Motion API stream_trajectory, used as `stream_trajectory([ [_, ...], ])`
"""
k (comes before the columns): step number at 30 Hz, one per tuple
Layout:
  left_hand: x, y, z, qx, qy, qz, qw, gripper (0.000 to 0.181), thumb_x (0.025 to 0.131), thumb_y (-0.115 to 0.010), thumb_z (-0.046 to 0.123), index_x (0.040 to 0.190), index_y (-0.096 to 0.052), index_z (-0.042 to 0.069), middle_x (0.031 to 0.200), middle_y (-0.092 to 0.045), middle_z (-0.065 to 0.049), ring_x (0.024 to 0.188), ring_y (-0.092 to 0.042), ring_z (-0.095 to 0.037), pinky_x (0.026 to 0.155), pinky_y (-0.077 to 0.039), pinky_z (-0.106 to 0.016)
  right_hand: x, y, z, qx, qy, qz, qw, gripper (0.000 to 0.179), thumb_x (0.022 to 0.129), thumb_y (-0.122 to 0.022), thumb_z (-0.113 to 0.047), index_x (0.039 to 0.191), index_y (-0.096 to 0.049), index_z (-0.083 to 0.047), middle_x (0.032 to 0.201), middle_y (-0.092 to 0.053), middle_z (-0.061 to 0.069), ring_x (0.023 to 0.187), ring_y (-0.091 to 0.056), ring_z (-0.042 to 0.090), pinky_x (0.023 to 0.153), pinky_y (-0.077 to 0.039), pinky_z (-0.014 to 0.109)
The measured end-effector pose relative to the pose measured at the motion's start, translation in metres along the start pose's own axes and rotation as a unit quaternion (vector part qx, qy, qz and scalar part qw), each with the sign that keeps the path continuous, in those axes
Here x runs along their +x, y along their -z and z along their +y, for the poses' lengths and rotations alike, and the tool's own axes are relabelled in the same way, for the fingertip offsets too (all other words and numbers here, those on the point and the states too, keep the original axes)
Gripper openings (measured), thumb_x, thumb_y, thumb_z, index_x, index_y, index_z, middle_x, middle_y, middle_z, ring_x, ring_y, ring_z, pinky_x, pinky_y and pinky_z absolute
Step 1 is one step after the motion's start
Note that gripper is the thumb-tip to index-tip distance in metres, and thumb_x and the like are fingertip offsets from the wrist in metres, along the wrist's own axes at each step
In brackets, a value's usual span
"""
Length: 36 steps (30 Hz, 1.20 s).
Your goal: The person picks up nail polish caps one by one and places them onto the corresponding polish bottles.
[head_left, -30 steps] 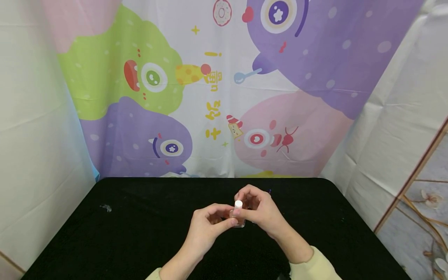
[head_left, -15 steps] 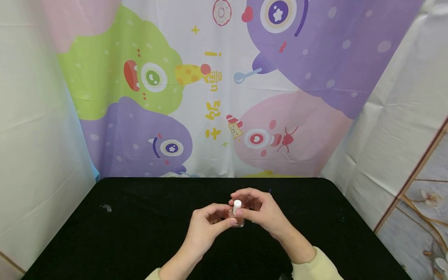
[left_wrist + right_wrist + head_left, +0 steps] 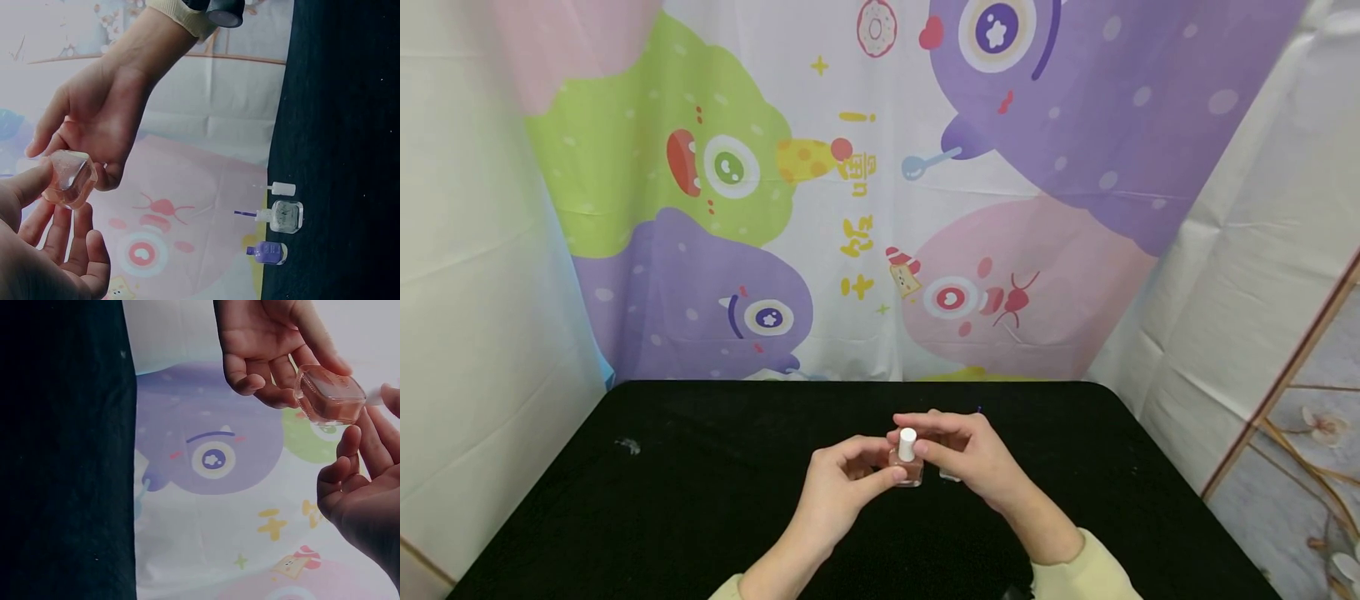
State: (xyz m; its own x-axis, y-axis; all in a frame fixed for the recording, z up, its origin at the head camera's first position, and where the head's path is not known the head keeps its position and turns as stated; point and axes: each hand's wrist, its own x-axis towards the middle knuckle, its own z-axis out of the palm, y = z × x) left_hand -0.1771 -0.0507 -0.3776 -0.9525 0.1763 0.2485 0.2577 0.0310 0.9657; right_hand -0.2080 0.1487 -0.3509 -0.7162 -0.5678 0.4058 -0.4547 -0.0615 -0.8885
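A nail polish bottle (image 3: 906,471) with pinkish-brown polish and a white cap (image 3: 907,444) is held upright above the dark table. My left hand (image 3: 842,487) grips the glass between thumb and fingers. At the cap is my right hand (image 3: 973,454), its thumb against the side nearer me and its forefinger reaching round behind. Seen from the left wrist, the bottle (image 3: 72,178) hides the cap. The right wrist view shows just a bit of white cap (image 3: 375,397) beside the right thumb.
Behind the right hand, in the left wrist view, stand a clear bottle (image 3: 287,217) with a purple-tipped stick at its neck, a small purple bottle (image 3: 270,252) and a white cap (image 3: 284,189). A pale scrap (image 3: 627,446) lies on the table's left. A cartoon curtain (image 3: 865,342) hangs behind.
My right hand has turned round the cap: its thumb has shifted right and its fingers have swung left behind, so more cap shows. The left hand and bottle stay nearly still.
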Motion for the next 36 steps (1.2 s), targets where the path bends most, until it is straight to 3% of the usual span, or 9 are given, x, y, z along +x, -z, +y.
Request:
stream_trajectory([
  [21,0.0004,-0.0003,0.0008,-0.001,0.002,-0.004,1.0000,0.026,0.076,-0.078,0.021,0.100,-0.069,0.012,0.096,-0.070,-0.005,0.086,-0.066,-0.017,0.075,-0.054,-0.027,0.0015,-0.0012,0.0016,0.009,0.024,0.005,0.9997,0.021,0.092,-0.055,-0.002,0.111,-0.058,0.008,0.104,-0.067,0.003,0.082,-0.062,0.012,0.070,-0.054,0.030],
  [36,0.0006,-0.0015,0.0022,0.002,0.000,-0.009,1.0000,0.024,0.076,-0.077,0.019,0.098,-0.069,0.013,0.094,-0.069,-0.005,0.083,-0.065,-0.016,0.072,-0.054,-0.026,0.0013,-0.0027,0.0021,-0.002,-0.006,0.027,0.9996,0.017,0.089,-0.059,-0.003,0.106,-0.058,-0.001,0.097,-0.064,0.004,0.079,-0.060,0.012,0.068,-0.053,0.030],
])
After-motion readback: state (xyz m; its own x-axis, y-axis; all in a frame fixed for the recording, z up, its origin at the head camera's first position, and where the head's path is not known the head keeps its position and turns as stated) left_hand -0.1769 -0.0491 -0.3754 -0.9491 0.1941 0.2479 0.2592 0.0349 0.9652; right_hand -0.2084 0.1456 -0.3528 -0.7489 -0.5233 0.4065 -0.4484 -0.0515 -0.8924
